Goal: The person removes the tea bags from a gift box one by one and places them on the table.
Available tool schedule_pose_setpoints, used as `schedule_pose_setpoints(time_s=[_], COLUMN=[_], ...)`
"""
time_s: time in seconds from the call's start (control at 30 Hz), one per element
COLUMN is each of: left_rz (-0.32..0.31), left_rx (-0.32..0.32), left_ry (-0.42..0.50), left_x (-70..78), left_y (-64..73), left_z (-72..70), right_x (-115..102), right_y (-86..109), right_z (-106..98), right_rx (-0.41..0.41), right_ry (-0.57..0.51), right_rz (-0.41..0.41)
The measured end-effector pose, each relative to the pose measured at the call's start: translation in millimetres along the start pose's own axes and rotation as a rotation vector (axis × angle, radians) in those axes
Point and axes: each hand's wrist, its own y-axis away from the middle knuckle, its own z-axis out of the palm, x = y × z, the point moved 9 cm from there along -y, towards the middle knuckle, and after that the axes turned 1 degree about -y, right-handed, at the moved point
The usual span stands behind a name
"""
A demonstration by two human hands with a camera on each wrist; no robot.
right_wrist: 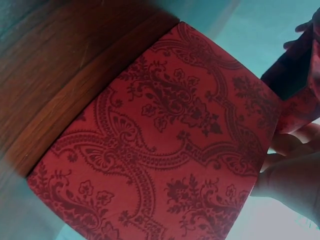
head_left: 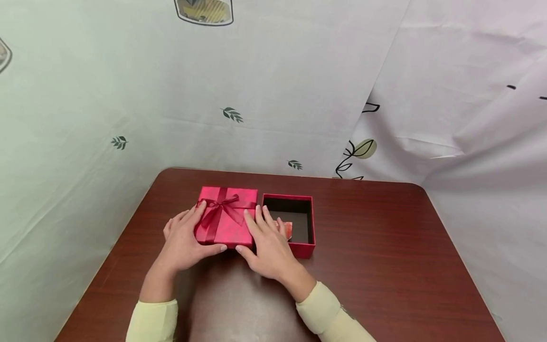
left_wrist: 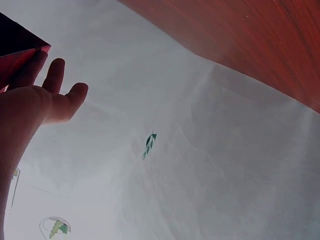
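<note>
A red gift box lid (head_left: 232, 228) with a dark red ribbon bow (head_left: 221, 205) is held between both hands. My left hand (head_left: 181, 242) grips its left side, thumb along the near edge. At the lid's right side, my right hand (head_left: 271, 249) grips it with fingers along that edge and thumb at the near corner. Just right of the lid stands the open gift box base (head_left: 301, 250), dark inside, with a small orange-red item (head_left: 288, 230) partly hidden behind my right fingers. The right wrist view shows the base's patterned wall (right_wrist: 155, 135) and the lid's dark hollow underside raised.
The brown wooden table (head_left: 376, 256) extends well to the right of the box. Behind it and at both sides hangs a pale curtain (head_left: 273, 85) with printed leaves, close to the table's far edge.
</note>
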Motion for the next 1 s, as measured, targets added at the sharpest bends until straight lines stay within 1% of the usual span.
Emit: schedule_pose_setpoints(time_s=[0.27, 0.6, 1.0], left_rz=[-0.011, -0.028, -0.047], left_rx=[0.007, 0.016, 0.029], left_ry=[0.002, 0.015, 0.018], left_x=[-5.1, -16.7, -26.7], left_y=[2.4, 5.7, 9.8], left_z=[-5.4, -9.7, -16.0], right_x=[-6.5, -14.4, -21.5], right_y=[-3.7, -9.1, -16.0], right_z=[3.2, 9.2, 17.6], right_rx=[-0.001, -0.017, -0.027], right_ry=[0.015, 0.022, 0.033], right_rz=[-0.013, -0.019, -0.033])
